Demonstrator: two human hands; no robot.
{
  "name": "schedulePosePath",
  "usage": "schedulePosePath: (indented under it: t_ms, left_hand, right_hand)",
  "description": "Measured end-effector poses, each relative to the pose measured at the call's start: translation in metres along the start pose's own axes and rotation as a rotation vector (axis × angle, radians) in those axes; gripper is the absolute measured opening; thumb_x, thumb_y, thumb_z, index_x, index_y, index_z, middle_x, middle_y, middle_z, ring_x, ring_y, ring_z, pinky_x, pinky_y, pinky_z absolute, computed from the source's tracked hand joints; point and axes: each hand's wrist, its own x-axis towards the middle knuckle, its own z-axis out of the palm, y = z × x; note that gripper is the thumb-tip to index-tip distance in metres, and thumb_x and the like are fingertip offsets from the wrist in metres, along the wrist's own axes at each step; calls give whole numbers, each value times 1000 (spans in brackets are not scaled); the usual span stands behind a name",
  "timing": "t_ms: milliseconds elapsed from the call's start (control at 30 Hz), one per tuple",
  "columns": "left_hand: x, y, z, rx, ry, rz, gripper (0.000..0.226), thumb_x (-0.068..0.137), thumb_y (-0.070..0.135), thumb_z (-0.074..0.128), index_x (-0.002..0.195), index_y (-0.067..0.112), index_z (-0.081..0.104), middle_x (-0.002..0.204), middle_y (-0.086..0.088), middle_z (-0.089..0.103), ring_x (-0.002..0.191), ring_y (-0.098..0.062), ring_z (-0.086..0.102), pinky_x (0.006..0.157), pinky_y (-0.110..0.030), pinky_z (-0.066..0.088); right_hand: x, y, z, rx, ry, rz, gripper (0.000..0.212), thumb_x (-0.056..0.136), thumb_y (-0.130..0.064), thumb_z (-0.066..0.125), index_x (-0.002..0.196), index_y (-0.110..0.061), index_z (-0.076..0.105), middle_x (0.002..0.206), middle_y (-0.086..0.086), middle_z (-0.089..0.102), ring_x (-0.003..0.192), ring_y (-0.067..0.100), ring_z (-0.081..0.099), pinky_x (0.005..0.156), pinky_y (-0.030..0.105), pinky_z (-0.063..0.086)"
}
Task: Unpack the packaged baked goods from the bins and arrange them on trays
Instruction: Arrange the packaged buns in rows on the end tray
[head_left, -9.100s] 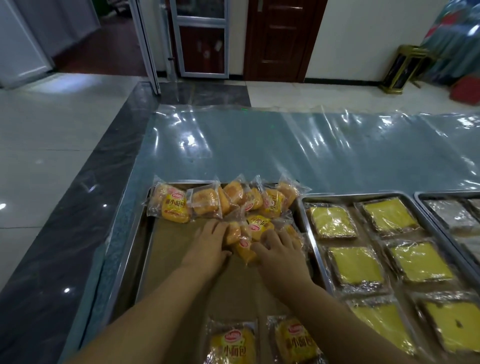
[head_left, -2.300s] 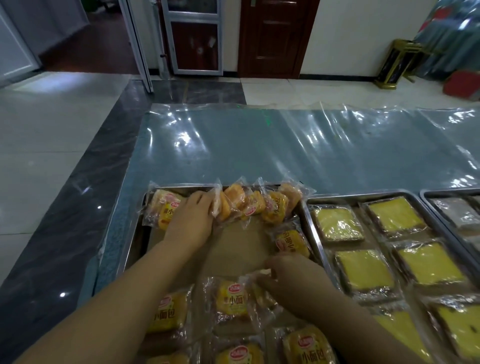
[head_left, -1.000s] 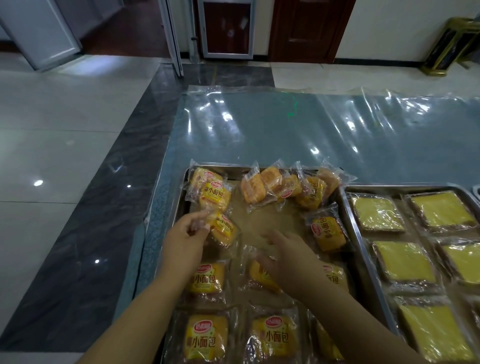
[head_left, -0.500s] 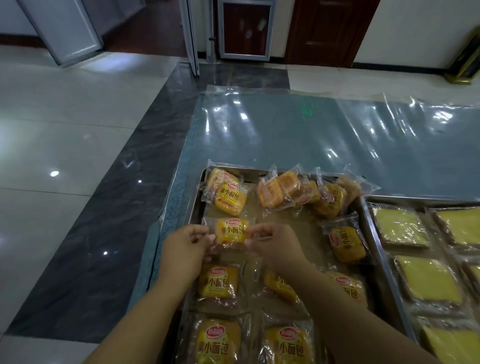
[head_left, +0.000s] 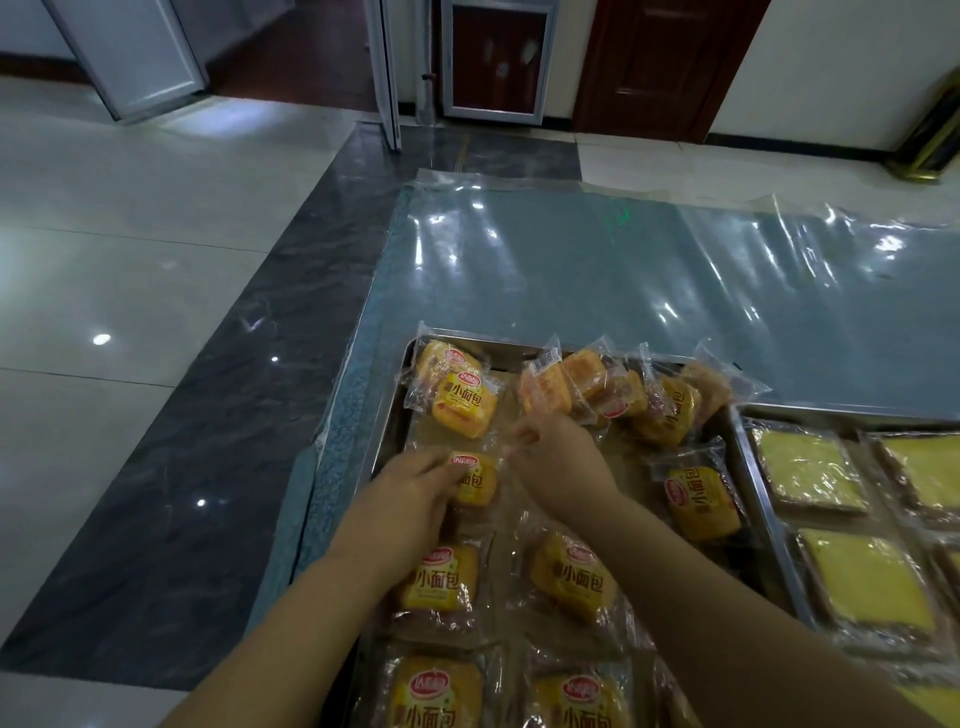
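A metal tray (head_left: 382, 441) holds several small yellow bread packets in clear wrap. My left hand (head_left: 402, 499) lies on one packet (head_left: 475, 480) in the tray's left column, fingers curled over its left side. My right hand (head_left: 558, 462) pinches that packet's clear wrapper edge at its upper right. Two packets (head_left: 460, 395) overlap at the tray's far left corner. A loose heap of packets (head_left: 618, 395) lies along the far edge. Flat packets (head_left: 571, 577) lie in rows nearer me.
A second metal tray (head_left: 761, 499) to the right holds flat yellow cakes in wrap (head_left: 805, 470). Both trays sit on a table under clear plastic sheeting (head_left: 649, 280). The table's left edge drops to a dark tiled floor (head_left: 208, 441).
Both hands have set the small packet lower onto the tray's left column. My left hand has come over its left side, and my right hand has shifted to its upper right edge.
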Motion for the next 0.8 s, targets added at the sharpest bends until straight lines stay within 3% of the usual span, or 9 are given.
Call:
schedulePosePath:
  t_ms: [67,200,400,467,533,633,700,800]
  left_hand:
    - [1,-4,3,34,-81,13,33,94,24,49,126,22,57,137,3,49,121,-21,48,96,-37,46]
    - [1,-6,4,69,-67,43,33,91,19,54,124,16,59,132,-3,53,116,-25,51,93,-39,48]
    - [-1,-8,4,64,-50,37,39,93,37,48,129,22,52,134,4,47,121,-16,41,97,-28,40]
    - [-2,-8,4,70,-51,39,41,93,40,47,130,22,50,134,3,45,122,-16,39,98,-28,39]
    - [-3,-8,5,89,-47,45,42,93,40,48,130,21,51,133,2,47,122,-18,39,100,-29,38]
    - [-4,-8,6,111,-24,61,41,90,38,55,125,16,56,127,-2,53,122,-23,41,102,-32,37]
    - [-3,-6,5,104,-12,55,39,88,37,58,120,15,60,123,-2,56,119,-24,43,101,-34,38]
    - [-1,-4,6,90,-12,34,39,88,40,57,119,18,60,123,1,55,118,-22,43,100,-31,37]
  right_hand:
    - [15,-5,-3,4,10,-36,29,90,-20,55,117,-12,56,117,8,59,103,23,57,87,34,48]
    - [43,-20,1,-166,-33,-112,54,90,-31,58,138,-14,38,138,8,45,125,25,44,100,38,40]
    - [73,-30,13,-271,-159,-13,65,87,-43,60,136,-9,35,135,15,42,122,29,44,97,39,43]
    - [74,-31,18,-287,-131,8,69,83,-45,64,136,-9,37,138,15,36,121,30,45,97,40,43]
    - [70,-33,18,-253,-15,-15,60,82,-43,66,129,-14,44,133,11,37,111,27,51,89,36,46]
    - [60,-30,7,-203,154,-117,29,88,-34,61,113,-20,54,118,3,48,96,20,54,77,30,44]
    - [51,-23,-5,-125,185,-144,13,91,-31,58,101,-24,58,101,-4,58,83,12,55,70,26,47]
    - [35,-5,-27,-10,189,-125,10,89,-35,59,97,-29,59,81,-16,55,73,0,51,57,16,38]
